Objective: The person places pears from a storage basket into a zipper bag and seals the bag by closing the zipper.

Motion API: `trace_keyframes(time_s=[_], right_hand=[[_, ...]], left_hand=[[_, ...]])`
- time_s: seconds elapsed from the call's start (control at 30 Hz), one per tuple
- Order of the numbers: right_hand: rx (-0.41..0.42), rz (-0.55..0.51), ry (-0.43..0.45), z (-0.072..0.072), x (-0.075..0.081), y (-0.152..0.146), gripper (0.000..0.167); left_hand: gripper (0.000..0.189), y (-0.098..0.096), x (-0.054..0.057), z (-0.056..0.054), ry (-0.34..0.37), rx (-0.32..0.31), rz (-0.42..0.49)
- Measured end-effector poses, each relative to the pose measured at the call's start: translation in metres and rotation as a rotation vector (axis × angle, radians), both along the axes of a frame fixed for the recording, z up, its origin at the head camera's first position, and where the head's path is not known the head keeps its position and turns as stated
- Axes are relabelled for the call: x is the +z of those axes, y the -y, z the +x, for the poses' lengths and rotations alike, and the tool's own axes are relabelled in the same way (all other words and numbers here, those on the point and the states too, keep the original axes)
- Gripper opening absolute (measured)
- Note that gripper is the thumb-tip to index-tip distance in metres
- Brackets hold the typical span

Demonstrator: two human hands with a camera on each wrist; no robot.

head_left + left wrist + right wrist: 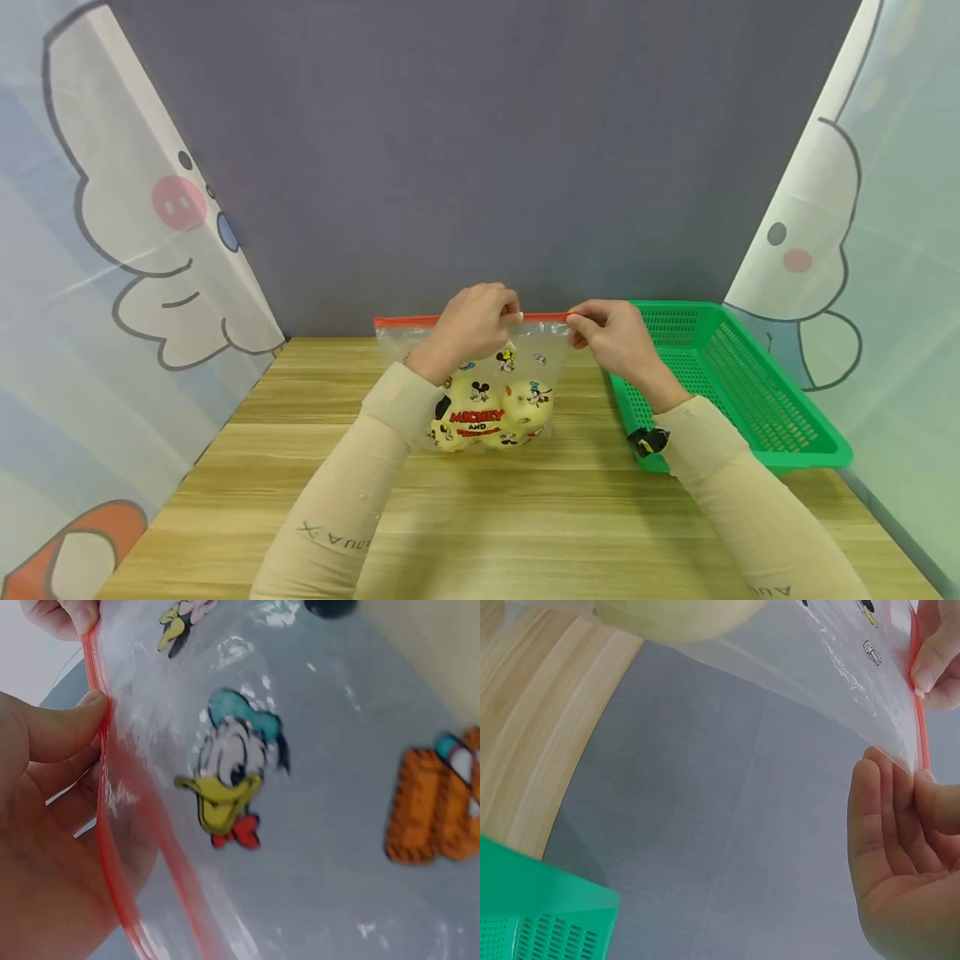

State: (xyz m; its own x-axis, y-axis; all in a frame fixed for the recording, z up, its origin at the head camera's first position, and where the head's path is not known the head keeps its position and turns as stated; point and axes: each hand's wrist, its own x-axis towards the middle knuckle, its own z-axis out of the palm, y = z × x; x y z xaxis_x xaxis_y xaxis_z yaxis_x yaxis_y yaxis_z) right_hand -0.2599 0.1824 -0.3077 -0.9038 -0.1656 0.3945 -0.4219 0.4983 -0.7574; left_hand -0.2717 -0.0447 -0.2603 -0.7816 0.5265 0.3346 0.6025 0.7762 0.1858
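A clear zip bag (551, 354) printed with cartoon figures is held up by its red zip strip (405, 322). Several pale yellow round fruits (528, 404) fill its lower part. My left hand (472, 321) pinches the strip near its middle between thumb and fingers. A small white piece shows at those fingertips in the right wrist view. My right hand (615, 337) pinches the strip's right corner, thumb against fingers. In the left wrist view the red edges (180, 877) stand apart below the left thumb.
A green plastic basket (757, 392) with slotted walls stands at the right, beside the right forearm. Under the bag is a wood-grain table (300, 467). A grey wall (480, 150) rises behind, with printed curtains (135, 333) on both sides.
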Motion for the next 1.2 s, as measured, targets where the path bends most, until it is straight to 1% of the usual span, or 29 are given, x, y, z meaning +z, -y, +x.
trace_keyframes(time_s=[0.27,0.47,0.7,0.87,1.07,1.2], right_hand=[[-0.004,0.015,-0.007,-0.001,-0.003,-0.004,0.021],[-0.017,0.020,-0.033,0.000,-0.003,-0.004,0.021],[-0.015,0.016,-0.038,0.001,-0.004,-0.004,0.022],[-0.021,0.019,-0.035,0.000,-0.005,-0.005,0.022],[-0.024,0.027,-0.035,0.000,-0.005,-0.006,0.021],[-0.022,0.022,-0.029,0.000,-0.004,-0.006,0.021]], left_hand=[[0.016,0.010,0.000,0.001,-0.027,0.020,-0.018],[0.017,0.015,0.000,0.003,-0.057,0.012,-0.046],[0.015,0.023,0.002,0.005,-0.019,0.028,-0.033],[0.016,0.026,0.002,0.005,0.004,0.026,-0.016],[0.016,0.030,0.002,0.005,0.007,0.020,-0.003],[0.015,0.035,0.002,0.006,0.014,0.026,0.000]])
